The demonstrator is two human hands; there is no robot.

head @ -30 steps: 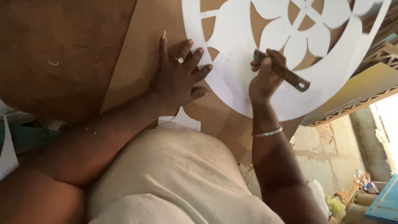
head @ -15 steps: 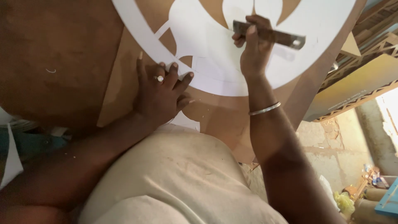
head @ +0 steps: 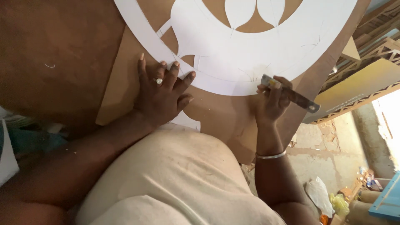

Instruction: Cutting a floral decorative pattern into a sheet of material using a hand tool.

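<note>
A large white paper stencil [head: 250,54] with cut-out petal shapes lies on a brown board [head: 221,116]. My left hand [head: 160,93], with a ring on one finger, presses flat on the board with its fingertips at the stencil's outer ring. My right hand [head: 271,102] grips a slim metal cutting tool [head: 291,95] at the stencil's lower edge; a thin bangle sits on that wrist. The tool's tip is hidden by my fingers.
A darker brown board [head: 54,54] lies under the left side. Yellow and lattice-cut wooden panels [head: 358,83] lean at the right. Below right, a dusty floor holds a blue panel [head: 389,200], bags and small clutter [head: 333,202]. My beige-clothed lap [head: 166,179] fills the foreground.
The view has shifted, so the stencil now sits higher in the frame. My right hand with the tool has moved down to the stencil's lower edge. My left hand stays pressed on the board.
</note>
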